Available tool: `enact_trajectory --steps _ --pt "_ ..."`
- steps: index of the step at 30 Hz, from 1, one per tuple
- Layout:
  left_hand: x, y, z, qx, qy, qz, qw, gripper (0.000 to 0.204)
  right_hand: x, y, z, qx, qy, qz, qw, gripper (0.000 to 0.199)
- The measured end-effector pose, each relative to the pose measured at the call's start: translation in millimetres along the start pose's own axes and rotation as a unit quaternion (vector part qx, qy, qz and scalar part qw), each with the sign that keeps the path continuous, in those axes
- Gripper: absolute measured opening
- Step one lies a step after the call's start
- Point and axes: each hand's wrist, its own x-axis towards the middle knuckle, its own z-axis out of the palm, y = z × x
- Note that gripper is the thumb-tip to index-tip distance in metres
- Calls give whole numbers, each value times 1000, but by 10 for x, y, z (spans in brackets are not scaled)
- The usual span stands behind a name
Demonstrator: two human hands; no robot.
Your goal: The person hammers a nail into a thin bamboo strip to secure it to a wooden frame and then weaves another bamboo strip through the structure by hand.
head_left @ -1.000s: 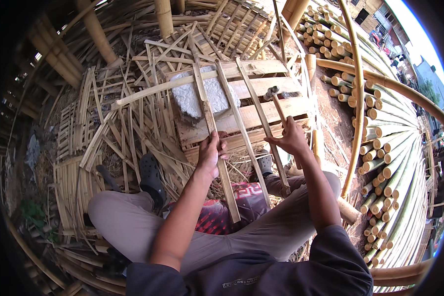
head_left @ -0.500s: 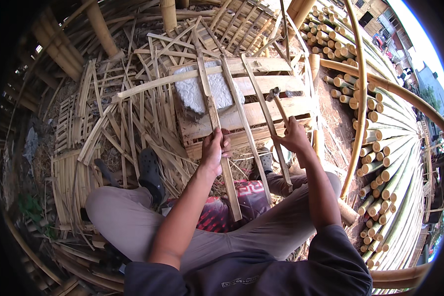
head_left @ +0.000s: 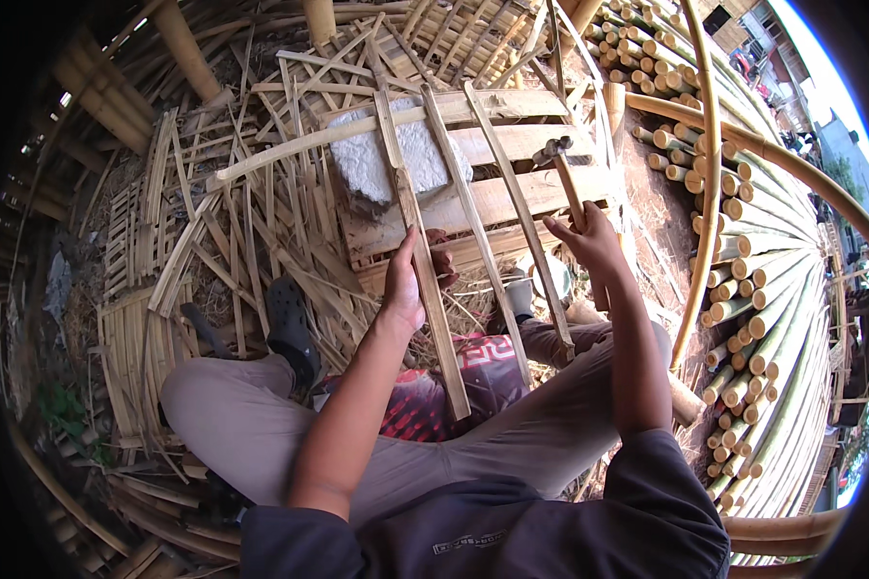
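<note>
The left hand (head_left: 407, 285) closes around a long flat bamboo slat (head_left: 417, 241), thumb on the near side and fingers wrapped over its far edge. The slat runs from the person's lap away over a wooden pallet (head_left: 497, 198) in front of the hands. Two more slats (head_left: 488, 227) lie beside it to the right, all three fanning out from the lap and crossing a longer curved bamboo strip (head_left: 309, 143) that lies sideways beyond the left hand.

The right hand (head_left: 589, 241) grips the wooden handle of a hammer (head_left: 562, 169), fist shut round the shaft, with the metal head raised above and just past the fingers, over the pallet's boards. Between the two hands the middle slat passes.

Under the slats, ahead of the left hand, a pale grey stone block (head_left: 362, 164) rests on the pallet. To the left of the left hand a heap of loose bamboo strips (head_left: 212, 241) covers the ground, and a dark sandal (head_left: 290, 323) lies just below it near the person's knee. To the right of the right hand, well apart, stacked bamboo poles (head_left: 753, 318) show their cut ends, with a bent pole (head_left: 710, 193) arching in front of them.
</note>
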Motion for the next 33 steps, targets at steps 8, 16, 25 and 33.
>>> enact_trajectory --steps 8,16,25,33 --pt "97 -69 -306 -79 -59 -4 995 69 -129 293 -975 424 22 81 902 28" --pt "122 -476 -500 2 -101 -166 981 45 67 1250 -1399 702 113 117 693 38" --pt "-133 -746 -97 -130 -226 -274 926 80 14 1375 -1334 825 -27 111 553 38" --pt "-134 -762 -146 -100 -206 -287 930 79 27 1204 -1290 802 -15 121 585 36"
